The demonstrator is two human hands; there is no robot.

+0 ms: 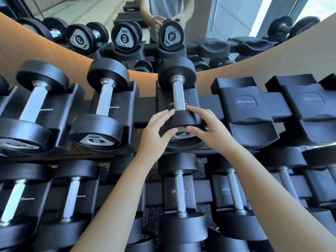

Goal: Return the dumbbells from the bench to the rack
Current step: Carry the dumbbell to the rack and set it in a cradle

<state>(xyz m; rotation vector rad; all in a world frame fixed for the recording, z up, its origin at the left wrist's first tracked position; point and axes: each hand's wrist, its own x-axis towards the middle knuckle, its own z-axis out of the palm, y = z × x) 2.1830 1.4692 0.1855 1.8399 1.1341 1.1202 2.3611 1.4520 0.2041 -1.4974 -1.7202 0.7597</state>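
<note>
Mirrored wall point(227, 24) behind rack point(145, 113). Dumbbell point(179, 95) lies in centre-frame cradle point(161, 99); left hand point(156, 128) and right hand point(209, 128) both clasp its near head. Judgement: seat both heads square, then ease off without pinching skin underneath

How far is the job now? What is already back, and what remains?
Done: the dumbbell marked 6 and others sit in rack cradles. In hand: the small dumbbell lies in its cradle, with the left hand and right hand gripping its near head. Left: two empty cradles to the right; the bench is out of view, so what remains there is unknown.
</note>
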